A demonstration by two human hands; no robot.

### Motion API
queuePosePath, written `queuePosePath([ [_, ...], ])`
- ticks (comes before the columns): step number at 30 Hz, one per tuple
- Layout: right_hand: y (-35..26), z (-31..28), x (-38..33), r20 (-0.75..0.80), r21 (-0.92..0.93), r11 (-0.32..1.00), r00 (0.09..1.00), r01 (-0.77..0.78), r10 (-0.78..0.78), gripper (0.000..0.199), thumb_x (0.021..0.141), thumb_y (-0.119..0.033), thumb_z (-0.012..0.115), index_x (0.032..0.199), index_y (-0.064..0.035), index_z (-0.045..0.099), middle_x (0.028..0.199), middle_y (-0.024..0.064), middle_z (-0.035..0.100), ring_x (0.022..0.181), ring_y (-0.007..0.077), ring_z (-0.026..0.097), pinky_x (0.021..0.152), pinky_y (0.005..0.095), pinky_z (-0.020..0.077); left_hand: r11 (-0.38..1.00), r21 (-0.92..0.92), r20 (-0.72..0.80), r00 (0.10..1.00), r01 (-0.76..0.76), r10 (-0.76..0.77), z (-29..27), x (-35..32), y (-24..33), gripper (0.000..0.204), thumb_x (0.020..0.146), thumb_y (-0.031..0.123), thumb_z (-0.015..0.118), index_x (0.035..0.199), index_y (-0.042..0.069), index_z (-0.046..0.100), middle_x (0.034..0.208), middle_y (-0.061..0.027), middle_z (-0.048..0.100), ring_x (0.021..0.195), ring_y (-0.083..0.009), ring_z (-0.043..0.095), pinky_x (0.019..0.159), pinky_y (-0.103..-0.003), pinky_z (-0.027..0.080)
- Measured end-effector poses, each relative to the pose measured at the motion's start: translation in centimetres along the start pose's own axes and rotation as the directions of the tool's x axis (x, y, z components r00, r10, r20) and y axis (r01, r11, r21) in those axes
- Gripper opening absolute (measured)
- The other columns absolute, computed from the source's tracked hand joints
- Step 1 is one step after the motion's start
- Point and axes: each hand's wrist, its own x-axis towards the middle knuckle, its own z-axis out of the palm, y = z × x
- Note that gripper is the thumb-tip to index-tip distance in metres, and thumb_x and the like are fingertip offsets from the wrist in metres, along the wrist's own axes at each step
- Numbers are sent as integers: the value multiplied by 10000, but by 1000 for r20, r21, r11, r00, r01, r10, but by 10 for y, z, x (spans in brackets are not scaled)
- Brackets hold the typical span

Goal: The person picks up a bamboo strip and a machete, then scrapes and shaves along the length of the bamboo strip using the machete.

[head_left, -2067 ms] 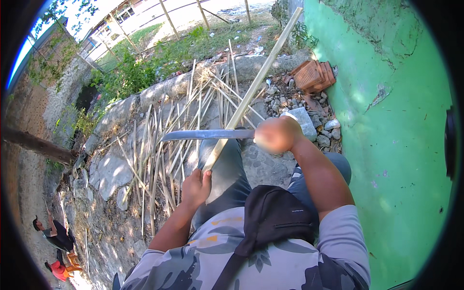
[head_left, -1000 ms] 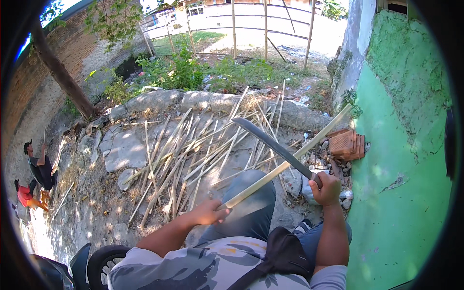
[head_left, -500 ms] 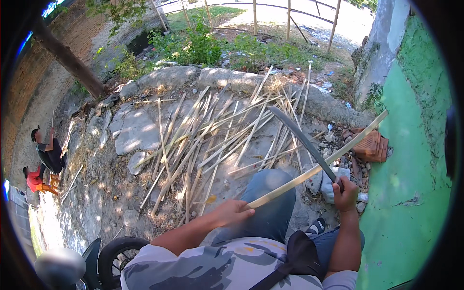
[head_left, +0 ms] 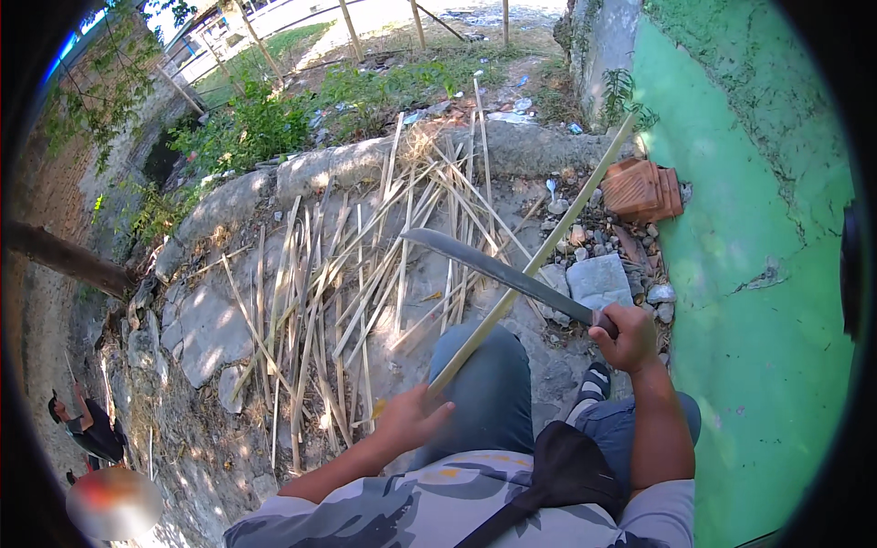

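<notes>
Machete (head_left: 481,262) in right hand (head_left: 632,338), strip (head_left: 557,235) in left (head_left: 408,426)

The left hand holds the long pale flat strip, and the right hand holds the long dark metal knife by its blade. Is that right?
No: the head view shows the right hand holding the dark metal knife by its handle. The left hand does hold the pale flat strip.

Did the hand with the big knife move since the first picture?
Yes. Against the pale block, the right hand with the knife has shifted rightward and lower in view.
</notes>
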Motion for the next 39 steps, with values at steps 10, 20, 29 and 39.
queuePosePath([
  [10,-33,-8,-1,7,-21,1000,1000,1,-1,503,912,-545,661,741,-74,614,608,162,586,599,410,630,560,482,484,999,13,-84,995,-47,48,3,-7,-14,567,875,525,688,1134,20,685,892,-201,716,861,-397,704,767,-468,542],
  [20,-61,-29,-19,-22,44,999,999,-24,25,474,933,-522,659,808,-65,631,618,169,591,587,409,633,541,464,469,983,-172,-15,998,-59,58,21,23,-48,533,832,485,701,1036,-7,730,940,-188,738,908,-316,712,808,-420,533],
  [29,-47,-37,-17,38,37,999,999,-25,24,475,930,-526,672,853,-58,685,612,143,578,565,339,618,543,418,445,973,-225,19,998,-48,54,15,13,-55,631,863,640,657,901,17,754,828,-173,731,793,-325,707,761,-417,536],
  [39,-17,22,-23,109,259,962,992,-88,61,428,942,-473,659,822,-63,643,672,173,632,663,413,647,585,470,476,970,-234,-51,996,59,-73,19,-27,-30,553,928,537,714,1097,10,729,964,-64,717,908,-153,646,804,-324,499],
])
